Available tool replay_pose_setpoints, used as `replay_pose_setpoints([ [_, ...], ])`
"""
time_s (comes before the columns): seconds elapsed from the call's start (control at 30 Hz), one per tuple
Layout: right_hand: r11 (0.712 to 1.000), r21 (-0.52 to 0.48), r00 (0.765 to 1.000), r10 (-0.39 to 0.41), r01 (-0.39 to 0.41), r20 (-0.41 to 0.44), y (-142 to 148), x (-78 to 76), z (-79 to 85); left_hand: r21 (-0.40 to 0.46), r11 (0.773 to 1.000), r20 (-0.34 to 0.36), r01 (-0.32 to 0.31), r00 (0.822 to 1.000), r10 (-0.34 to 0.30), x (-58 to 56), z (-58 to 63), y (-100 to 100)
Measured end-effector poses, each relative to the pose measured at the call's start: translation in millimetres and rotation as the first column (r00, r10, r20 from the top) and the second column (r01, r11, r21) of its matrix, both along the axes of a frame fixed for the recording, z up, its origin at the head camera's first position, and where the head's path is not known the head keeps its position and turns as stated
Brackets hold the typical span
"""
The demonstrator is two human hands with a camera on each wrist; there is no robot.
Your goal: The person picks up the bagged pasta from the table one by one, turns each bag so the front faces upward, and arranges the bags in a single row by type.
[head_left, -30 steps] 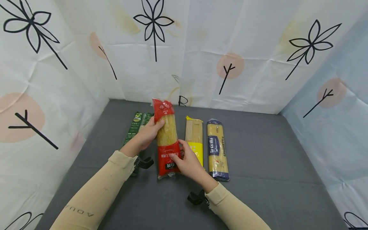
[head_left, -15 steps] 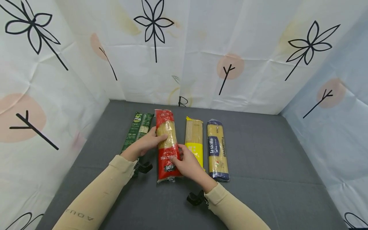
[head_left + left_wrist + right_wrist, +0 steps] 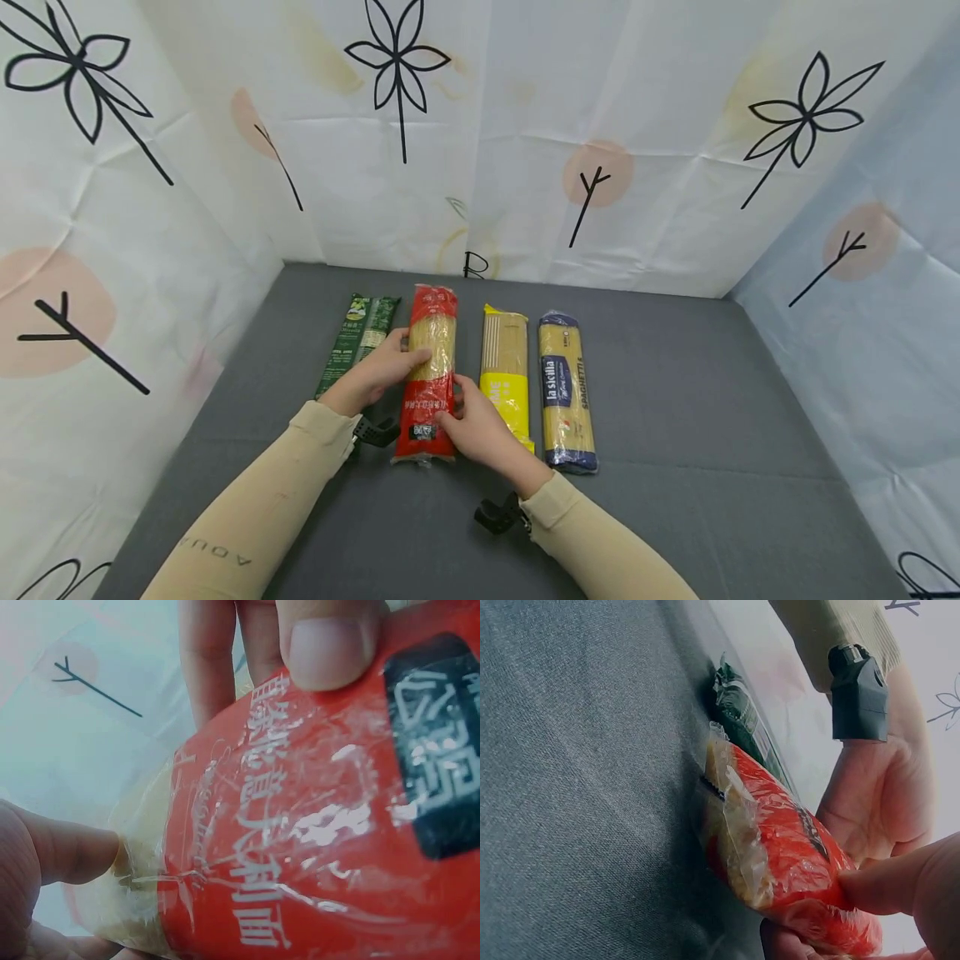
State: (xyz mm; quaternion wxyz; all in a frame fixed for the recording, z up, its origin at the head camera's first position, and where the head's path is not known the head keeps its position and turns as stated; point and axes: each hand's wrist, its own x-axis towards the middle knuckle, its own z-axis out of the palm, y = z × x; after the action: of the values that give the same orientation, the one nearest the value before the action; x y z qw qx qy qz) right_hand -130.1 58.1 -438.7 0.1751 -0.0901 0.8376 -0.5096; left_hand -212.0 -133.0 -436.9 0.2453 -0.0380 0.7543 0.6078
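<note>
Between my two hands is a red-ended pack of spaghetti (image 3: 433, 333), its pale strands showing through a clear middle. My left hand (image 3: 381, 367) grips its left side, thumb lying over the clear part. Lower down on the right edge, my right hand (image 3: 483, 427) pinches the red end, thumb on top. The right wrist view shows this pack's crinkled clear end (image 3: 739, 847) close to the grey cloth; whether it touches is hard to tell. A green pack (image 3: 347, 346) lies left of it, partly covered by my left hand and forearm.
To the right lie a yellow-labelled pack of noodles (image 3: 506, 350), partly behind my right hand, and a blue-labelled spaghetti pack (image 3: 567, 392). The grey tabletop (image 3: 697, 400) is bordered by a printed white cloth backdrop (image 3: 517, 100) at the back and sides.
The red spaghetti pack came down towards the table, then shifted slightly left and straightened, its lower end swinging left. Both hands kept their hold, and the right hand moved left with it.
</note>
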Motion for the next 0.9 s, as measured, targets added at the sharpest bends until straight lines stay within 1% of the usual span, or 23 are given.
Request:
replay_pose_setpoints([
  [0.13, 1.000, 0.001, 1.000, -0.006, 0.006, 0.008, -1, -4.0, -2.2, -0.010, 1.000, -0.016, -0.012, 1.000, 0.012, -3.5, -3.5, 2],
  [0.23, 1.000, -0.002, 1.000, -0.007, 0.007, -0.003, -1, -6.7, -3.7, -0.026, 1.000, -0.034, -0.015, 0.999, 0.014, -5.9, -5.5, 5],
  [0.3, 1.000, 0.012, 1.000, -0.003, 0.003, -0.016, -2, -7.6, -4.4, -0.044, 0.999, -0.039, -0.005, 0.999, 0.003, -6.7, -7.6, 6],
  [0.43, 0.997, 0.079, 0.999, -0.001, 0.004, -0.039, -2, -8.1, -6.3, -0.089, 0.996, -0.039, 0.022, 0.999, -0.026, -5.3, -11.0, 5],
  [0.5, 0.995, 0.105, 0.999, 0.003, 0.002, -0.051, -3, -7.9, -6.8, -0.105, 0.994, -0.044, 0.033, 0.998, -0.038, -4.0, -10.6, 4],
  [0.6, 0.994, 0.111, 0.998, 0.006, 0.001, -0.060, -3, -7.7, -6.9, -0.106, 0.994, -0.047, 0.034, 0.998, -0.039, -4.5, -11.3, 4],
  [0.7, 0.993, 0.116, 0.997, 0.012, -0.004, -0.072, -2, -7.0, -6.8, -0.107, 0.993, -0.053, 0.047, 0.997, -0.053, -5.7, -13.8, 3],
  [0.9, 0.992, 0.123, 0.998, 0.015, -0.007, -0.065, -3, -5.2, -5.8, -0.132, 0.989, -0.069, 0.073, 0.994, -0.083, -6.4, -17.4, 0],
])
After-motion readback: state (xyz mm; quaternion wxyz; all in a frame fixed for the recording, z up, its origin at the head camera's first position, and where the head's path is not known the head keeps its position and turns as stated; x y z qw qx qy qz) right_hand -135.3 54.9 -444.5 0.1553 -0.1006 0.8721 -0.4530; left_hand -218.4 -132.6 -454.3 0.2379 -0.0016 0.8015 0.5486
